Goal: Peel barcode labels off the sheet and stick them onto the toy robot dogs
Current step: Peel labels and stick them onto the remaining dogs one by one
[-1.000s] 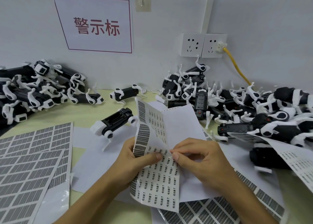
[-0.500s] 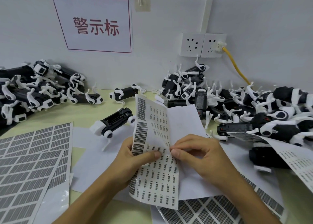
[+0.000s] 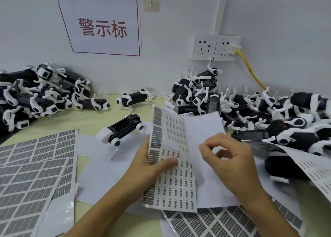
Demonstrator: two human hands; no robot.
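My left hand [image 3: 152, 167] holds a folded sheet of small barcode labels [image 3: 176, 188] upright, thumb pressed on its face. My right hand [image 3: 231, 158] hovers just right of the fold with fingers curled, forefinger and thumb pinching a tiny label that is mostly hidden. One toy robot dog [image 3: 123, 129] lies on its back on white paper just left of the sheet. Another single dog [image 3: 133, 99] lies by the wall. Piles of black-and-white dogs sit at the left [image 3: 35, 97] and at the right [image 3: 250, 111].
Larger grey label sheets lie at the left [image 3: 34, 168] and under my right forearm [image 3: 223, 222]. Another small-label sheet [image 3: 315, 172] drapes over the right pile. A yellow cable [image 3: 250, 70] runs from the wall sockets [image 3: 215, 47]. A sign [image 3: 102, 27] hangs on the wall.
My right hand has come off the sheet and lifted up and to the right, its fingers still curled. My left hand has kept its hold while the sheet stands a little straighter.
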